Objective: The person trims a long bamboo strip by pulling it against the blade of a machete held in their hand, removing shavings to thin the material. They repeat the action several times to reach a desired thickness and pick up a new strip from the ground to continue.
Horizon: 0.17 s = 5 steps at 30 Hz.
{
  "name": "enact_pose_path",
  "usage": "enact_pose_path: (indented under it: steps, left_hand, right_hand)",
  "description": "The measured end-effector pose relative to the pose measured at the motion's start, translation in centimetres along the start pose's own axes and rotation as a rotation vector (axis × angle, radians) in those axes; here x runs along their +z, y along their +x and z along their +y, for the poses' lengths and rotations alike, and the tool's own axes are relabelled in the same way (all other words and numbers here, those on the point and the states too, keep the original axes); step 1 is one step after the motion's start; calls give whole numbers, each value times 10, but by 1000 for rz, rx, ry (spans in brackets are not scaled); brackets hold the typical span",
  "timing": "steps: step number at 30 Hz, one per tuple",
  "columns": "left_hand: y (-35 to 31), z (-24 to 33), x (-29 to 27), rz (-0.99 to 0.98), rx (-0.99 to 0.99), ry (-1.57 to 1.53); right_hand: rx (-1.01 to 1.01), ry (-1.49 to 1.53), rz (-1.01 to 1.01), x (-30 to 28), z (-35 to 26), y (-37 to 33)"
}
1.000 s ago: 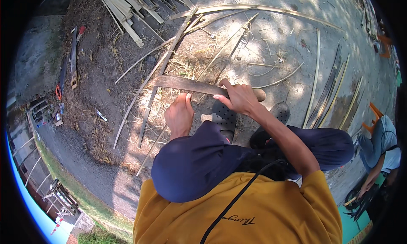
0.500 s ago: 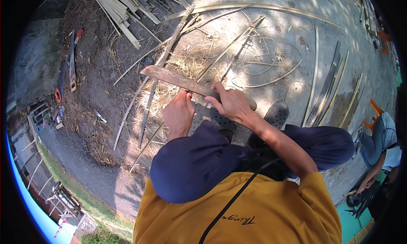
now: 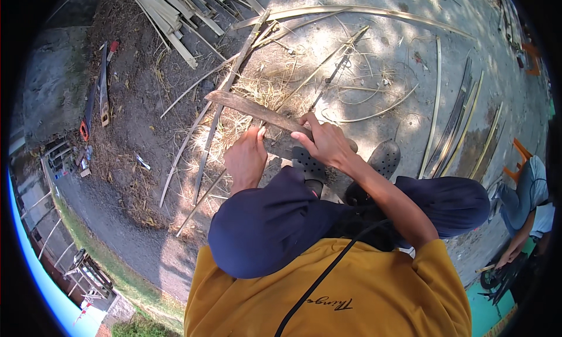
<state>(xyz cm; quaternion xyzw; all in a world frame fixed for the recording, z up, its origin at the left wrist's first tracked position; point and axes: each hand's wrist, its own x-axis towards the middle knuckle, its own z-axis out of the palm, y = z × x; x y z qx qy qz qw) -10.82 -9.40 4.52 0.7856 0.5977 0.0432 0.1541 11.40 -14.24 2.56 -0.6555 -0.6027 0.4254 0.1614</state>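
My right hand (image 3: 331, 143) is closed round a machete (image 3: 252, 107) near its handle end. The long brown, rusty-looking blade points left across the front of me. My left hand (image 3: 246, 157) pinches a thin bamboo strip (image 3: 202, 210) just below the blade, close to my knee. The strip slants from the lower left, passes under the fingers, and seems to run on toward the upper right. Where blade and strip meet is partly hidden by my hands. Pale curly shavings (image 3: 266, 90) lie on the ground beyond the blade.
A pile of split bamboo slats (image 3: 170, 18) lies at the far left. Two handsaws (image 3: 104, 97) rest on the dirt to the left. Long strips (image 3: 453, 126) lie on the right. Another person (image 3: 524, 202) sits at the right edge beside an orange chair (image 3: 516, 161).
The machete has shifted slightly to the right, its tip now nearer my left hand. My left hand stays almost in place on the strip, and the whole view has drifted a little.
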Motion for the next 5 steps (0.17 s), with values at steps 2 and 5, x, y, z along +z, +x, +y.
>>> enact_pose_path:
  steps: [2,5]
  left_hand:
    - [-4,0,1,-19,-30,-10]
    - [-7,-2,5,-75,-76,-5]
  right_hand:
    - [-26,-101,-15,-3,5,2]
    - [-47,-135,-17,-1,10,4]
